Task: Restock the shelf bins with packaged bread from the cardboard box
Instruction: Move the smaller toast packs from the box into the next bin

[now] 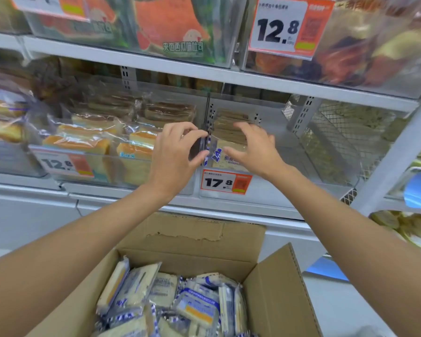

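An open brown cardboard box (272, 288) full of blue-and-white wrapped bread packets (192, 305) sits nearest. Above it, at a clear plastic shelf bin (277, 188), the left hand (178, 147) pinches the dark bin divider (206, 142). The right hand (253, 147), fingers spread, rests on stacked bread packages (229, 120) inside.

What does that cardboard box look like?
The cardboard box is plain brown corrugated card, open at the top, flaps folded out, the far flap's edge torn. It stands below the shelf, between the person's forearms, filled with a loose jumble of blue-and-white packaged bread. The left hand and right hand are away from it.
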A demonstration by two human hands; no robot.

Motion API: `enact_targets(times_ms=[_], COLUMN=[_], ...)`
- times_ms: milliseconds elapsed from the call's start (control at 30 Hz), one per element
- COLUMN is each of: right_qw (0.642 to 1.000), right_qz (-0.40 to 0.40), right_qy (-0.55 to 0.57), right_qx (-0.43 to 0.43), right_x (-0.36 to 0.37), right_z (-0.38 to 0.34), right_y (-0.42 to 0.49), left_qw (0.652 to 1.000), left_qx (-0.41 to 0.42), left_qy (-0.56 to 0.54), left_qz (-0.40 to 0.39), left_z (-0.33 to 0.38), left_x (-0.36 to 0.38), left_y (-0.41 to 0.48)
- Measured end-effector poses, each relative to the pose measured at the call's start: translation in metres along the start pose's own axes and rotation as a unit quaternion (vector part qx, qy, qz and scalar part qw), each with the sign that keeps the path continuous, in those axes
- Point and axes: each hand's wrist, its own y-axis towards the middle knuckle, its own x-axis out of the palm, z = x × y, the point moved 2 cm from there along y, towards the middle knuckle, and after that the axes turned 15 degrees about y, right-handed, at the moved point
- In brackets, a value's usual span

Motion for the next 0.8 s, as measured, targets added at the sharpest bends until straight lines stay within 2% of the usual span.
enact_targets(times_ms=[67, 133, 200, 267, 367, 433, 533, 600, 667, 733, 800], right_qw=[0.996, 0.989, 0.985, 0.987, 0.972, 0.946, 0.884, 0.826, 0.788, 0.780, 0.784], right_qz=[0.064, 0.090, 0.071, -0.007, -0.190, -0.293, -0.407, -0.448, -0.462, -0.453, -0.404], right_qy=[0.054, 0.100, 0.137, 0.150, 0.135, 0.132, 0.165, 0.227, 0.272, 0.293, 0.329], right_qx=[-0.030, -0.063, -0.074, -0.061, -0.011, 0.038, 0.162, 0.255, 0.302, 0.317, 0.338], right_x=[-0.006, -0.003, 0.014, 0.045, 0.102, 0.141, 0.202, 0.241, 0.270, 0.292, 0.303], right_z=[-0.015, -0.030, -0.040, -0.043, -0.038, -0.031, -0.017, -0.011, -0.014, -0.020, -0.021], right_y=[-0.024, -0.051, -0.079, -0.106, -0.153, -0.179, -0.208, -0.223, -0.235, -0.247, -0.252], left_qw=[0.999, 0.995, 0.982, 0.964, 0.931, 0.912, 0.893, 0.886, 0.878, 0.869, 0.863], left_qx=[-0.017, -0.051, -0.092, -0.128, -0.172, -0.202, -0.260, -0.280, -0.296, -0.304, -0.310], left_qy=[-0.029, -0.083, -0.113, -0.121, -0.122, -0.106, -0.103, -0.113, -0.126, -0.126, -0.128], left_qz=[0.035, -0.026, -0.118, -0.200, -0.298, -0.342, -0.354, -0.351, -0.355, -0.370, -0.377], left_z=[0.006, 0.007, -0.002, -0.017, -0.045, -0.064, -0.090, -0.102, -0.110, -0.115, -0.118], left_x=[-0.013, -0.019, -0.016, -0.013, -0.013, -0.014, -0.014, -0.014, -0.014, -0.013, -0.013], left_y=[-0.012, -0.035, -0.068, -0.107, -0.169, -0.206, -0.243, -0.257, -0.266, -0.272, -0.275])
